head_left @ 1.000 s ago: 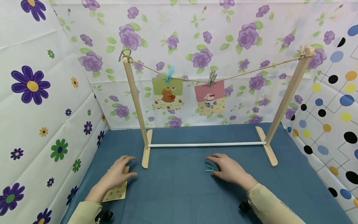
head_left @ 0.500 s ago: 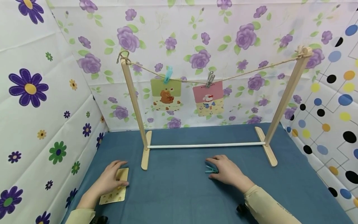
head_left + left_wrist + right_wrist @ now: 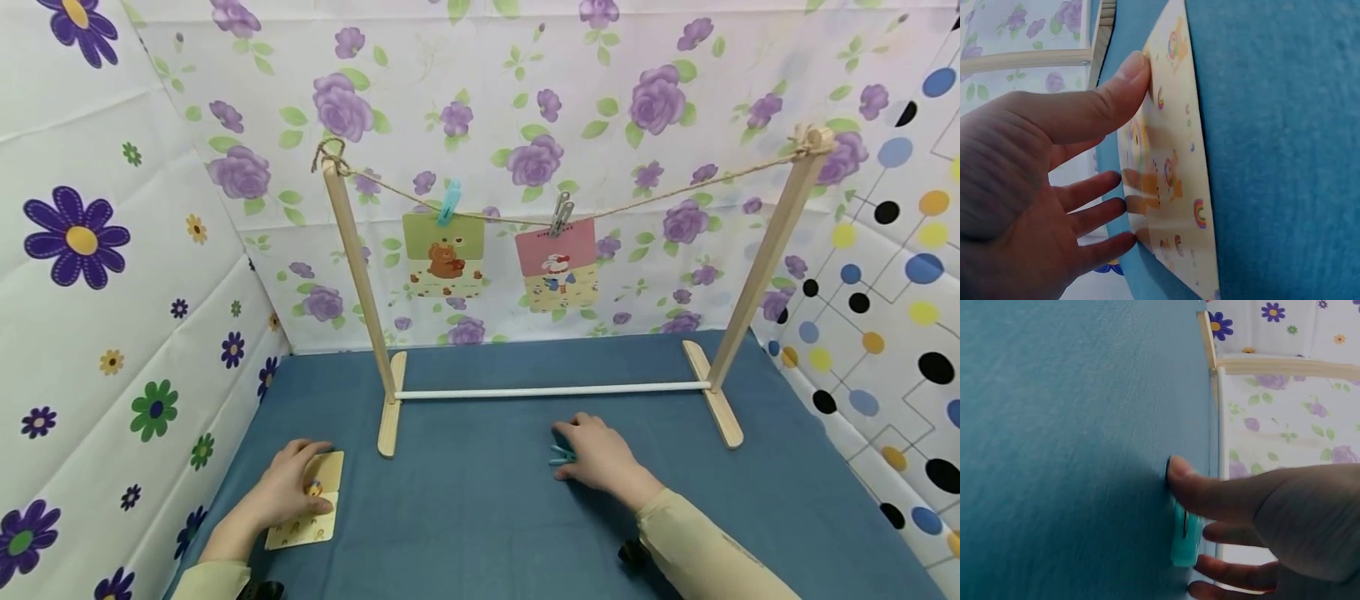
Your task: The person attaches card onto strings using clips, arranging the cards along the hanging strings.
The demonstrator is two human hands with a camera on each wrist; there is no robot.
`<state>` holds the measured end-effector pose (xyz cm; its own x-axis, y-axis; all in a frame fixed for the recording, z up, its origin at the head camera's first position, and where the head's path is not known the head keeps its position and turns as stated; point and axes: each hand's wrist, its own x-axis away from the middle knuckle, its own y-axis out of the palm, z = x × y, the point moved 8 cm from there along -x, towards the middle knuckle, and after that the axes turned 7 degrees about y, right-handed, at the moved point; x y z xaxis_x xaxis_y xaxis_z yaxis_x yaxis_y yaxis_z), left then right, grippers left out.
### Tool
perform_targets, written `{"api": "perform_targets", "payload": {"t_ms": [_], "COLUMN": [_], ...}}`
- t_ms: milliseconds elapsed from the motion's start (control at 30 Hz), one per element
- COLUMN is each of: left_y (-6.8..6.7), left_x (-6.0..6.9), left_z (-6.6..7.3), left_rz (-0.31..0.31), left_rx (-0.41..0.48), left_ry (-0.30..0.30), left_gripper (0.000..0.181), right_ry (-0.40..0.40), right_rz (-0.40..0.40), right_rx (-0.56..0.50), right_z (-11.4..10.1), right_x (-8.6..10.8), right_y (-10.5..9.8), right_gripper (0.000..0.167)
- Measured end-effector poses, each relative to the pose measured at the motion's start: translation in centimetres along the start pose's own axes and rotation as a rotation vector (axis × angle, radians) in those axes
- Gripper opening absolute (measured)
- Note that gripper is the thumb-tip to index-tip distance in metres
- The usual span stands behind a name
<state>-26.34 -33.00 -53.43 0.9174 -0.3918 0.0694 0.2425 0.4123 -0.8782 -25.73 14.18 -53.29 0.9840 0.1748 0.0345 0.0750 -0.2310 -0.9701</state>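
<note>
In the head view my left hand is over a yellow card lying on the blue cloth at the left. The left wrist view shows the thumb touching the near part of the card, with the spread fingertips at its far edge. My right hand is low over the cloth, around a teal clothespin. In the right wrist view the thumb is against the clothespin, while the other fingers are beside it, loosely bent. The clothespin lies on the cloth, partly hidden by the hand.
Behind the hands stands a wooden frame with a white crossbar. From its sagging twine hang a green bear card on a blue clothespin and a pink rabbit card on a grey clothespin.
My left hand has moved left and down onto the yellow card, uncovering more of it. The right hand has drawn its thumb and fingers closer around the teal clothespin.
</note>
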Motion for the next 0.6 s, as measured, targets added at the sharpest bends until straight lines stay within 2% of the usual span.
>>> {"api": "perform_targets", "payload": {"t_ms": [167, 333, 600], "left_y": [0.3, 0.1, -0.4], "left_x": [-0.5, -1.0, -1.0], "left_z": [-0.3, 0.1, 0.7], "left_rz": [0.009, 0.006, 0.015], "left_rx": [-0.058, -0.110, -0.160], "left_ry": [-0.054, -0.113, -0.097], "left_gripper": [0.095, 0.090, 0.081], "right_ry": [0.038, 0.063, 0.058], "right_rz": [-0.010, 0.007, 0.040], "right_rx": [0.096, 0.155, 0.210], "right_z": [-0.8, -2.1, -3.2], "right_x": [-0.6, -1.1, -1.3], "right_y": [-0.2, -0.6, -0.5], "right_gripper": [0.068, 0.060, 0.056]}}
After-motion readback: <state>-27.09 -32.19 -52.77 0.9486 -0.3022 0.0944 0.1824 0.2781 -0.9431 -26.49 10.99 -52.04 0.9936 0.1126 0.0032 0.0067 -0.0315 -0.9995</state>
